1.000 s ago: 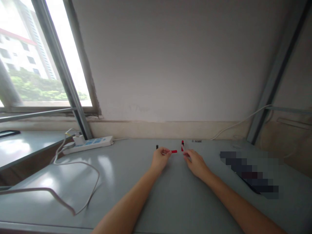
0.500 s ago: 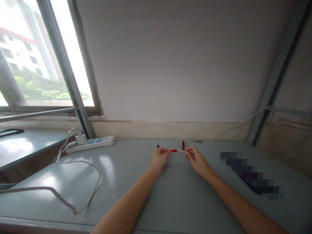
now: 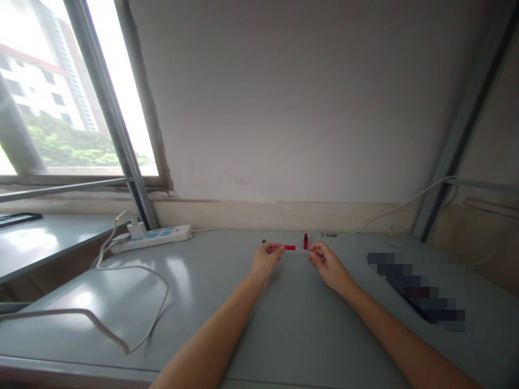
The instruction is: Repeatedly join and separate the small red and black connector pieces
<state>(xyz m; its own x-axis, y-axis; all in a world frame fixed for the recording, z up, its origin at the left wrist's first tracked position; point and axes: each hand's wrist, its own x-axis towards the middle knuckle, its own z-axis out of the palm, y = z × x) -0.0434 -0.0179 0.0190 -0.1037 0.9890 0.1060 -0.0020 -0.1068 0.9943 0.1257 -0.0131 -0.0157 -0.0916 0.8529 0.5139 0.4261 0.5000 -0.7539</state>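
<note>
Left hand (image 3: 266,263), thumb and fingers pinched round a slim, smooth red tube (image 3: 290,247), held level just above the counter (image 3: 263,335); right hand (image 3: 327,265), fingertips drawn together on a thin, pale rod (image 3: 301,249), straight as a straw, pointing at the tube's end! The two line up between the hands, though whether the rod sits inside the tube is too small to call. Just behind the rod, a stubby red-and-black cylinder (image 3: 305,241) stands upright, and peeking over the left knuckles, the tip of a small black piece (image 3: 263,241). Further back on the right, a short row of tiny, dark bits (image 3: 328,234), too small to name. Beneath it all, the counter runs grey, flat and glossy, window light streaking across its left side. Out there, a long white power strip (image 3: 162,237) with blue panels carries a boxy white adapter (image 3: 137,231), and a pale, rounded cable (image 3: 162,294) loops across the surface. Over on the right, a dark, slanting object (image 3: 417,292), blurred into blocks. Behind, a matt, plain wall (image 3: 284,108) above a beige band (image 3: 243,216).
</note>
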